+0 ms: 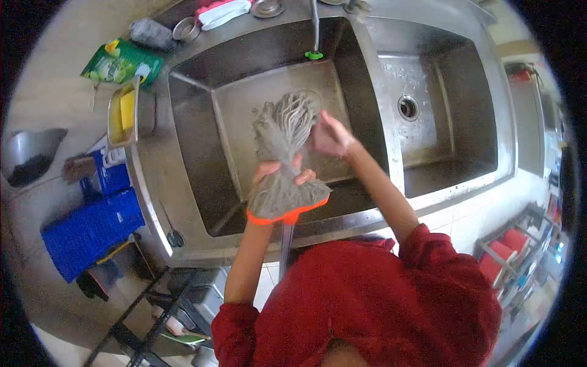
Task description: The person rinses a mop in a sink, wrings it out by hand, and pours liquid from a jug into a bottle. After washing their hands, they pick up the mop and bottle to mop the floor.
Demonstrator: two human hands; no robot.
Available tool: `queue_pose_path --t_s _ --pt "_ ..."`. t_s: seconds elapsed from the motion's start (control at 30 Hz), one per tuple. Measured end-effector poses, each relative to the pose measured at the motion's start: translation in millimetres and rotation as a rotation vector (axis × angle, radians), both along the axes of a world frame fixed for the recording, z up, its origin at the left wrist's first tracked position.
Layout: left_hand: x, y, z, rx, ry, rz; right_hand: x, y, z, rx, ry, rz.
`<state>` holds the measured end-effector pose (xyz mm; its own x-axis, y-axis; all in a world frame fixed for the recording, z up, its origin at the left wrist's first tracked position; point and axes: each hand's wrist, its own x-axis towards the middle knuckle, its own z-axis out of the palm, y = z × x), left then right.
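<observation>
A grey string mop head (282, 153) with an orange collar (287, 214) is held over the left basin of a steel double sink (202, 153). My left hand (278, 172) is wrapped around the strands just above the collar. My right hand (330, 136) grips the loose ends of the strands further up, near the basin floor. The mop's metal handle (285, 248) runs down toward my red shirt.
A tap (315, 30) hangs over the left basin. The right basin (428, 110) has a drain. On the counter at left sit a steel tray with a yellow sponge (126, 109), a green packet (121, 62) and small bowls. Blue crates (92, 226) stand on the floor.
</observation>
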<state>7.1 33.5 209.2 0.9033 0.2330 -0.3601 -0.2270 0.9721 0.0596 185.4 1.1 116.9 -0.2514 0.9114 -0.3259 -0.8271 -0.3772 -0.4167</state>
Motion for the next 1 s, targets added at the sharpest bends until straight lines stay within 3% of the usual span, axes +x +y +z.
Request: queue_pose_path --t_s 0.07,0.17,0.37,0.47,0.53,0.57,0.63,0.67,0.7,0.73,0.77,0.83,0.87,0.93,1.0 --pt "-5.5 1.5 -7.7 0.014 -0.057 0.040 -23.6 -13.7 -53.5 0.016 0.568 -0.173" --pt "2.7 1.2 -5.3 0.023 -0.147 0.071 -71.0 -3.8 -70.6 0.164 0.671 -0.384" --pt "7.1 -8.9 -31.8 0.017 -0.239 0.114 -67.5 57.0 -16.7 0.665 0.833 -0.586" --pt "9.2 -8.2 -25.3 0.017 -0.150 0.189 -31.1 70.7 -21.4 0.687 0.822 -0.699" --pt "2.9 -6.1 -42.9 -0.037 -0.308 0.003 1.2 62.4 -27.3 0.398 0.728 -0.368" --pt "1.3 -6.6 -39.7 -0.042 -0.305 0.008 3.9 59.4 14.5 -0.221 0.159 -0.611" --pt "-1.0 -8.6 -30.1 -0.122 0.213 -0.069 7.0 61.7 0.8 -0.218 0.057 -0.616" --pt "0.0 -9.6 -30.2 -0.124 0.211 -0.068 7.9 61.0 -5.7 -0.209 -0.047 -0.623" --pt "2.8 -8.5 -31.6 0.105 0.438 -0.246 1.4 62.7 13.2 -0.290 -0.230 -0.668" --pt "5.8 -7.3 -33.4 0.339 0.664 -0.420 -1.9 65.1 20.8 -0.287 -0.233 -0.663" --pt "8.1 -9.4 -40.0 0.337 0.664 -0.414 -5.6 66.8 26.7 -0.302 -0.499 -0.637" --pt "14.2 -20.3 -66.6 0.479 0.931 -0.251 -5.8 68.5 14.3 -0.194 -1.057 -0.554" --pt "18.6 -26.4 -81.2 0.476 0.933 -0.244 -4.0 71.2 -5.0 -0.189 -1.057 -0.547" --pt "32.0 -31.0 -98.5 0.731 0.878 0.115 -4.2 77.4 -16.5 -0.104 -1.559 -0.390" --pt "37.8 -31.3 -99.5 0.818 0.859 0.122 -4.0 71.8 -9.7 -0.165 -1.556 -0.237"
